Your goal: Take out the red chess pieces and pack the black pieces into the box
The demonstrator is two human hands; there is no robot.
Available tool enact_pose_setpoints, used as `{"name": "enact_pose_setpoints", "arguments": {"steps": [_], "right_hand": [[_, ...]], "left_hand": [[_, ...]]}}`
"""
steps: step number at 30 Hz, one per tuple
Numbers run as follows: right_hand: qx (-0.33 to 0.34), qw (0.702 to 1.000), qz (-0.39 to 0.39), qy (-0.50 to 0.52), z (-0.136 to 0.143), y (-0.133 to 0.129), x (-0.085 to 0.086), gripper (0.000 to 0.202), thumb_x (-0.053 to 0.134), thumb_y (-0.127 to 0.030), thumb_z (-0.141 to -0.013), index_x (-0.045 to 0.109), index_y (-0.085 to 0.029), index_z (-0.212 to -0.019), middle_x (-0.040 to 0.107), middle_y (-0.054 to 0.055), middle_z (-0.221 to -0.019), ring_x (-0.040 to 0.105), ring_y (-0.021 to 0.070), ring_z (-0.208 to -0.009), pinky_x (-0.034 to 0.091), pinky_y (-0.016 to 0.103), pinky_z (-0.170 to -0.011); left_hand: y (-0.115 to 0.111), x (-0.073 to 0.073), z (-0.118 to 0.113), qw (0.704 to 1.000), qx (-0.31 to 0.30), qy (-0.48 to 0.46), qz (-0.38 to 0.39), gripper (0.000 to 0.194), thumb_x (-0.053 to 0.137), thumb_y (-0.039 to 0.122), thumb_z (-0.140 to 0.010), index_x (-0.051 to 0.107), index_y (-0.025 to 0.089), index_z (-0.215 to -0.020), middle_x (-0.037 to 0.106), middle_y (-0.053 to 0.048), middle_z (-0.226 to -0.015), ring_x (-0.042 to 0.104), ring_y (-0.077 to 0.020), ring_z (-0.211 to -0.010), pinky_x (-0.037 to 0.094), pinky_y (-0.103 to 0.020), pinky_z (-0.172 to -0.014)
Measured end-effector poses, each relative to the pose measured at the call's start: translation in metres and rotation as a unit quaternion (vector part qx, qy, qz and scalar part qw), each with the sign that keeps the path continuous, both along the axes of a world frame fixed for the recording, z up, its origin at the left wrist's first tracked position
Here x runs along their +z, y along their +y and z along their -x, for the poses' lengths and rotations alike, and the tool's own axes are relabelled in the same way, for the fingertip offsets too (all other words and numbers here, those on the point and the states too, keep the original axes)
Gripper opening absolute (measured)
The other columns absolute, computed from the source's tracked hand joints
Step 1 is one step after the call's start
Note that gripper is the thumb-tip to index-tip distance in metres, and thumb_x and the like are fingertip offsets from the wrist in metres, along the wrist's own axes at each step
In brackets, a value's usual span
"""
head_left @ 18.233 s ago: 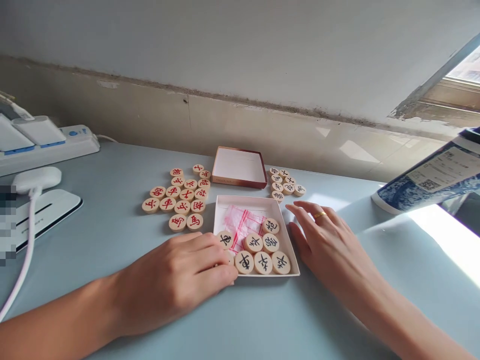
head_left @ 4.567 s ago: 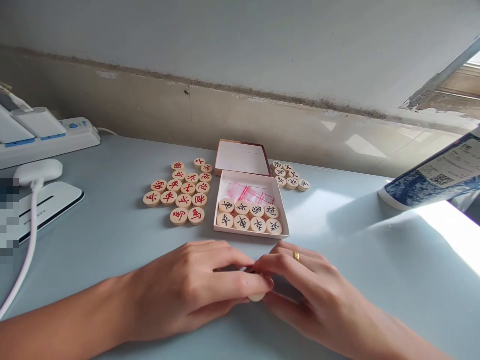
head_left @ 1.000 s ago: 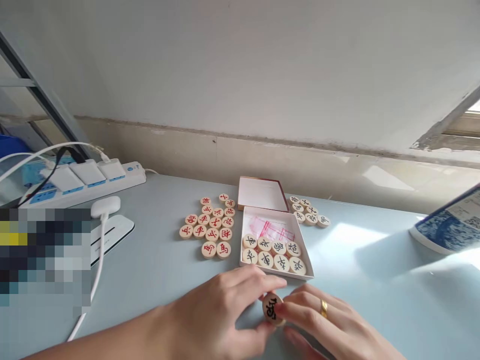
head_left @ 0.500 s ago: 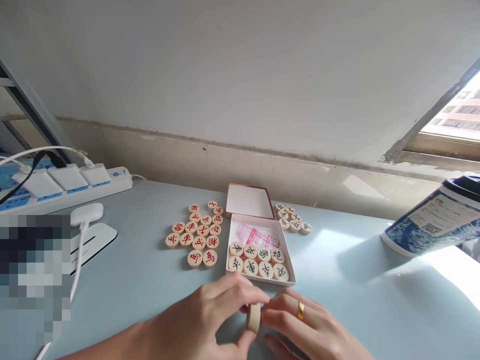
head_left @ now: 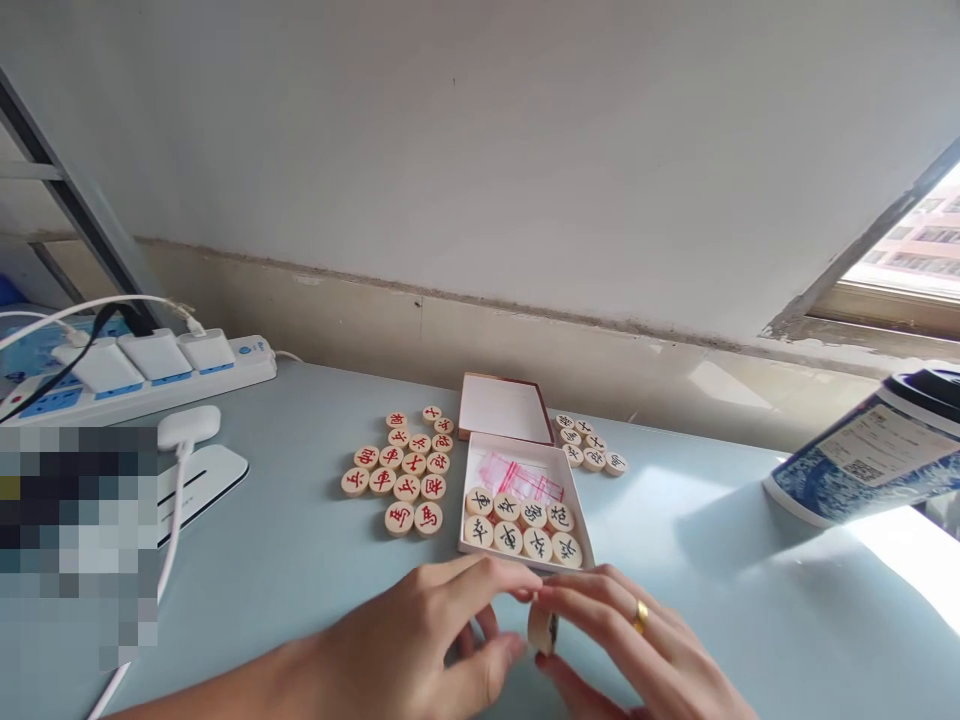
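Note:
A wooden xiangqi piece (head_left: 541, 628) stands on edge between my two hands, just in front of the box. My right hand (head_left: 626, 635) has it between thumb and fingers and wears a gold ring. My left hand (head_left: 442, 630) is beside it, its index fingertip near the top of the piece and its thumb apart from it. The white box (head_left: 587, 540) holds several black-lettered pieces (head_left: 508, 538) in two rows, with a pink-red sheet (head_left: 517, 476) behind them. Red-lettered pieces (head_left: 406, 487) lie left of the box; more black-lettered ones (head_left: 594, 459) lie right of it.
The box lid (head_left: 504, 408) leans open behind the box. A power strip (head_left: 251, 372), a white cable (head_left: 174, 540) and a white device (head_left: 214, 480) are at the left. At the right, a blue patterned cup (head_left: 862, 455) is near the window.
The upright piece has shifted right and turned, so dark marking shows on its right face. My left thumb has come off it, and my right fingers and thumb have closed around it.

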State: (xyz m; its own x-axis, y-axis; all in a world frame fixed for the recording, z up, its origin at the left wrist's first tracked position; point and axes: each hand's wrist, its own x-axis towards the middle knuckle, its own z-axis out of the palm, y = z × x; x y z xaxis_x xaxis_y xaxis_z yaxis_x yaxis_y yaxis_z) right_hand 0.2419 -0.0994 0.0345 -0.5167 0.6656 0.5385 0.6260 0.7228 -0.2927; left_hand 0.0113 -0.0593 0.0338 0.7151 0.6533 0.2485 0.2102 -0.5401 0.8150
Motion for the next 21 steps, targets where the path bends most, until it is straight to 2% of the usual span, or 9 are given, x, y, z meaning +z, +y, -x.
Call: {"name": "enact_pose_setpoints", "arguments": {"steps": [1,3,4,6,10,15,21], "right_hand": [[-0.014,1.0,-0.01,0.007,-0.002,0.002,-0.001,0.021,0.054,-0.02,-0.1,0.056,-0.021,-0.121,0.074,0.005,-0.1,0.073,0.0142,-0.087,0.063,0.021,-0.075],[-0.038,0.999,-0.028,0.02,-0.005,0.006,-0.003,0.021,0.053,-0.019,-0.099,0.055,-0.021,-0.121,0.073,0.004,-0.098,0.072,0.0139,-0.085,0.062,0.021,-0.071],[-0.044,0.998,-0.028,0.02,-0.006,0.007,-0.003,0.02,0.054,-0.018,-0.098,0.055,-0.021,-0.118,0.073,0.004,-0.098,0.072,0.014,-0.086,0.062,0.021,-0.07],[-0.041,0.999,-0.024,0.017,-0.008,0.01,-0.003,0.019,0.055,-0.016,-0.097,0.056,-0.022,-0.114,0.073,0.005,-0.099,0.072,0.0143,-0.092,0.062,0.021,-0.074],[-0.03,0.999,-0.013,0.013,-0.008,0.013,-0.002,0.024,0.055,-0.012,-0.095,0.057,-0.022,-0.117,0.072,0.005,-0.105,0.071,0.0151,-0.098,0.062,0.023,-0.08],[-0.026,0.999,0.001,0.023,-0.011,0.014,-0.006,0.028,0.054,-0.012,-0.096,0.057,-0.023,-0.122,0.071,0.006,-0.109,0.069,0.0162,-0.1,0.061,0.025,-0.08],[-0.026,0.999,-0.008,0.018,-0.011,0.014,-0.004,0.027,0.054,-0.011,-0.095,0.058,-0.021,-0.12,0.071,0.005,-0.107,0.069,0.0142,-0.1,0.061,0.022,-0.081]], "left_hand": [[0.002,-0.002,0.002,0.995,0.011,0.014,-0.102,0.03,0.052,0.012,-0.096,0.055,0.022,-0.124,0.072,-0.003,-0.11,0.073,-0.0158,-0.086,0.06,-0.027,-0.076],[0.007,-0.006,0.006,0.956,0.036,0.036,-0.289,0.028,0.048,0.008,-0.096,0.056,0.019,-0.12,0.071,-0.005,-0.103,0.072,-0.0195,-0.086,0.059,-0.031,-0.073],[0.01,-0.007,0.008,0.934,0.049,0.048,-0.351,0.026,0.047,0.007,-0.096,0.057,0.017,-0.118,0.07,-0.005,-0.101,0.072,-0.0208,-0.085,0.058,-0.032,-0.071],[0.015,-0.008,0.011,0.905,0.08,0.079,-0.41,0.024,0.045,0.006,-0.096,0.058,0.016,-0.114,0.069,-0.005,-0.097,0.07,-0.0218,-0.082,0.057,-0.033,-0.068],[0.017,-0.008,0.013,0.89,0.113,0.148,-0.416,0.024,0.045,0.005,-0.094,0.059,0.018,-0.109,0.067,-0.005,-0.098,0.069,-0.024,-0.082,0.055,-0.036,-0.066],[0.018,-0.011,0.011,0.887,0.103,0.175,-0.415,0.018,0.049,0.004,-0.093,0.059,0.017,-0.1,0.067,-0.004,-0.093,0.067,-0.0242,-0.08,0.054,-0.037,-0.066],[0.02,-0.014,0.013,0.889,0.094,0.185,-0.408,0.027,0.048,-0.003,-0.088,0.06,0.017,-0.101,0.067,-0.003,-0.091,0.066,-0.023,-0.08,0.051,-0.034,-0.066]]}}
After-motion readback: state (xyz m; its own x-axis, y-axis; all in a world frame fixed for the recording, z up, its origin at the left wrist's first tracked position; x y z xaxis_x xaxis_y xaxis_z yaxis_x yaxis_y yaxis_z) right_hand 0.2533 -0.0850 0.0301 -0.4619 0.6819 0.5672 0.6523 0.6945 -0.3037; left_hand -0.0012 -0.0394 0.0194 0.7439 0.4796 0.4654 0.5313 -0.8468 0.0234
